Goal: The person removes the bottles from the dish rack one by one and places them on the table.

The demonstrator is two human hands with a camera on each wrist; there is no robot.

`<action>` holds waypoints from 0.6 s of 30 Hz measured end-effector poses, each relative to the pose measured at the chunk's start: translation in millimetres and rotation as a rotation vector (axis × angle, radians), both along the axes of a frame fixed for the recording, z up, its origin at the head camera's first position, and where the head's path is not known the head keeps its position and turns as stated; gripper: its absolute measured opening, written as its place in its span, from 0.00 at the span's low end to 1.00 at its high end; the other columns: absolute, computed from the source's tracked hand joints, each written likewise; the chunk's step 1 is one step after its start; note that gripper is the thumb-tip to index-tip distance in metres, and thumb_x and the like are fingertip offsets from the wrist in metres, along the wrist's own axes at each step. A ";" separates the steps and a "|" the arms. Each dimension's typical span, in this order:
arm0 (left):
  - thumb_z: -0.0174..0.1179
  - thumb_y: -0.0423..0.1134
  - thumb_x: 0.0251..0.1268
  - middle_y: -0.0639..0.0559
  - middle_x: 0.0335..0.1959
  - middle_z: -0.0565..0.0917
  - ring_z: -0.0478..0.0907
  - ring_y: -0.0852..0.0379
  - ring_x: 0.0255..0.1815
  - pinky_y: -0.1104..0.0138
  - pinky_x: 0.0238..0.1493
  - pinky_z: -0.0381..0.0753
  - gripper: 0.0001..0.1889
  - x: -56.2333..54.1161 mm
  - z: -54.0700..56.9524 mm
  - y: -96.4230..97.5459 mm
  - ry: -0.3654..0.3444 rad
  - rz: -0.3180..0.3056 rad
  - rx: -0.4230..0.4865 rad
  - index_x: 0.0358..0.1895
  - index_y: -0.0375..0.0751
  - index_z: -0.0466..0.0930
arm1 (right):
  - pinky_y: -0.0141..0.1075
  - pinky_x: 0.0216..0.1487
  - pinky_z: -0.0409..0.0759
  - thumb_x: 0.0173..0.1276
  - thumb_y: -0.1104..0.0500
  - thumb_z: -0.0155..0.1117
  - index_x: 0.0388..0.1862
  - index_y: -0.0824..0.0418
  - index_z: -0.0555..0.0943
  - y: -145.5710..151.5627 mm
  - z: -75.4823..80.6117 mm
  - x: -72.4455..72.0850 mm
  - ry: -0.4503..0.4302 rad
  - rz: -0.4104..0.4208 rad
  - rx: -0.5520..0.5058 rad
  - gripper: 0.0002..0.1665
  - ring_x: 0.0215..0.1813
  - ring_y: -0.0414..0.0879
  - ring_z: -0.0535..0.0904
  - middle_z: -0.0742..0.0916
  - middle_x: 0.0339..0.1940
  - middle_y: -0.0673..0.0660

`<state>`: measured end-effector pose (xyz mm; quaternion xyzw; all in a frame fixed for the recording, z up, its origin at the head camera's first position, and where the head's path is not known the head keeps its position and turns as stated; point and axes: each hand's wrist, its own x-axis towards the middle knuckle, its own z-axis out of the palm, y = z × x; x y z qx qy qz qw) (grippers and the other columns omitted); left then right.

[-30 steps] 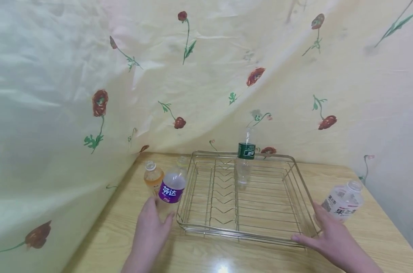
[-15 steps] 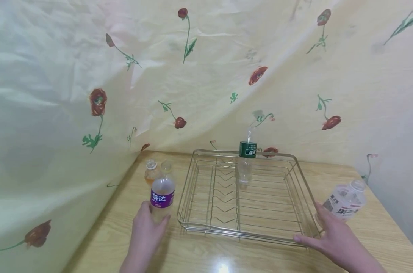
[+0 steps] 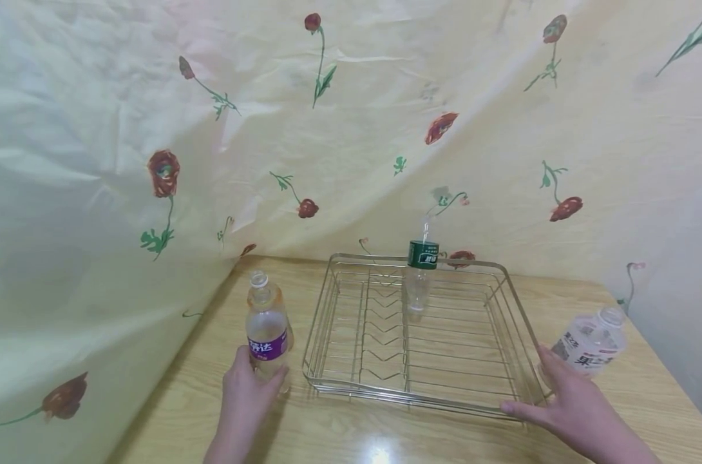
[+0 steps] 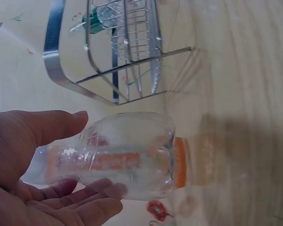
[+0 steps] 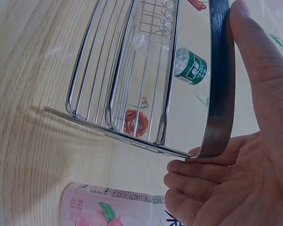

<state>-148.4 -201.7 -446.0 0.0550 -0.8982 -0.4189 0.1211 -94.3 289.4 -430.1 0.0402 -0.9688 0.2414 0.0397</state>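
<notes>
My left hand [image 3: 248, 386] grips a clear soda bottle with a purple label [image 3: 268, 348], left of the wire dish rack [image 3: 409, 399]. Seen from the left wrist, the thumb lies on one side of the clear bottle [image 4: 132, 160] and the fingers on the other. Directly behind it is a bottle of orange drink [image 3: 279, 300], mostly hidden by it. My right hand [image 3: 571, 403] holds the rack's front right corner, thumb along the metal rim [image 5: 220, 94] and fingers on the outer side. A green-labelled water bottle [image 3: 423, 255] stands inside the rack near its back rim.
A pink peach-drink bottle [image 3: 591, 341] stands right of the rack, just beyond my right hand; the right wrist view shows its label [image 5: 104, 207] close to my fingers. The wooden table [image 3: 328, 438] meets flowered cloth [image 3: 351, 161] at the back and left.
My left hand has moved left with the purple-labelled bottle, away from the rack and in front of the orange bottle. The right hand stays at the rack's corner. The view has shifted slightly.
</notes>
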 end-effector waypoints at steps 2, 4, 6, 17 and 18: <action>0.77 0.37 0.54 0.26 0.53 0.80 0.80 0.30 0.53 0.40 0.54 0.80 0.34 -1.2 -2.3 -0.9 -0.008 0.005 0.017 0.58 0.24 0.69 | 0.77 0.54 0.66 0.52 0.35 0.81 0.73 0.85 0.52 0.4 0.4 -0.4 -0.010 -0.001 0.006 0.74 0.62 0.85 0.63 0.64 0.67 0.88; 0.77 0.37 0.54 0.26 0.52 0.80 0.80 0.31 0.52 0.40 0.54 0.80 0.34 -2.2 -4.5 -1.3 -0.014 0.011 0.029 0.58 0.24 0.69 | 0.77 0.54 0.66 0.53 0.35 0.80 0.73 0.86 0.52 0.9 1.0 -0.6 -0.022 -0.002 0.011 0.74 0.62 0.86 0.62 0.64 0.67 0.88; 0.77 0.37 0.53 0.27 0.52 0.81 0.80 0.32 0.51 0.40 0.54 0.80 0.34 -3.1 -6.7 -1.7 -0.020 0.016 0.037 0.58 0.24 0.69 | 0.78 0.54 0.66 0.53 0.35 0.80 0.73 0.86 0.52 1.3 1.5 -0.6 -0.031 -0.003 0.013 0.74 0.62 0.86 0.62 0.64 0.67 0.88; 0.78 0.38 0.52 0.26 0.54 0.80 0.80 0.32 0.53 0.41 0.56 0.79 0.38 -6.0 -16.0 -1.9 -0.040 0.027 0.070 0.61 0.24 0.68 | 0.77 0.55 0.65 0.52 0.35 0.80 0.73 0.86 0.52 2.3 0.8 -0.1 -0.018 0.005 0.005 0.74 0.63 0.85 0.61 0.64 0.67 0.88; 0.78 0.39 0.52 0.25 0.54 0.80 0.80 0.32 0.53 0.41 0.57 0.79 0.38 -6.3 -17.0 -2.0 -0.038 0.029 0.068 0.61 0.24 0.68 | 0.78 0.55 0.65 0.52 0.35 0.80 0.73 0.86 0.52 2.4 0.5 0.1 -0.018 0.003 0.003 0.74 0.64 0.85 0.61 0.64 0.67 0.88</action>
